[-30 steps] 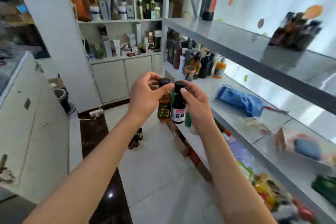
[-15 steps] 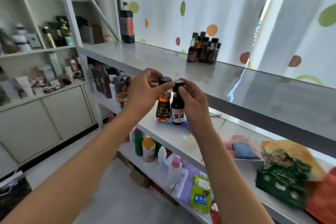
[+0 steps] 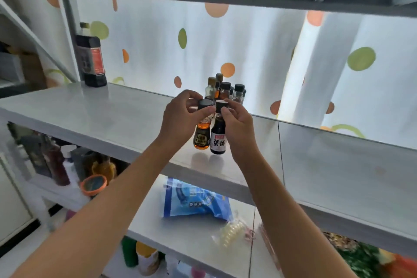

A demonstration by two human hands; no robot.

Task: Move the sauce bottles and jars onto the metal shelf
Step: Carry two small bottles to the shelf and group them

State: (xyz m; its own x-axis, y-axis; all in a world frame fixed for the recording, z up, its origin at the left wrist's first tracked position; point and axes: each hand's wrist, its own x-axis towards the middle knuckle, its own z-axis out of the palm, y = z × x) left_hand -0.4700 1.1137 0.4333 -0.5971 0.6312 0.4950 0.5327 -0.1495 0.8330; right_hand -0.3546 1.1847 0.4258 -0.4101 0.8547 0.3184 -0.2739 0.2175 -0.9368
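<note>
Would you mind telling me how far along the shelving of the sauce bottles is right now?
Done: a cluster of small bottles already stands at the back of the metal shelf. In hand: the left hand pinches the amber bottle by its cap, the right hand the dark soy bottle; both hang just above the shelf, reflections beneath them. Left: setting these two down. Any further bottles waiting elsewhere are out of view.

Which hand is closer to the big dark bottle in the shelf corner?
The left hand. The big dark bottle stands far off to its left, and the right hand is farther still, on the other side of the left hand.
</note>
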